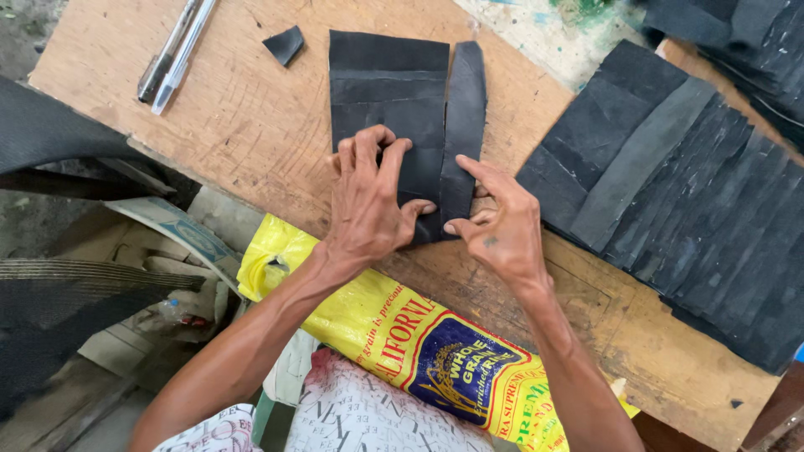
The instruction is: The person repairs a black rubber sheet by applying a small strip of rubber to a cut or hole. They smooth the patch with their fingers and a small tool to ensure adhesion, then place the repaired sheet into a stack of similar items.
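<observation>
Left hand (366,197) pressed flat, fingers spread, on one sheet (388,100). Right hand (500,219) pinched one strip (465,117) at 3 o'clock. Two pens (176,52) at 10 o'clock.

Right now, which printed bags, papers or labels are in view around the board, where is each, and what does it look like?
Yellow sack: draped at the board's near edge under the forearms; plastic, with a blue and red emblem and printed lettering.
White printed fabric: bottom centre, below the sack; white with scattered dark letters.
Folded printed paper: left of the sack, below the board; pale, blue-patterned, crumpled.
No screens or signs.
</observation>
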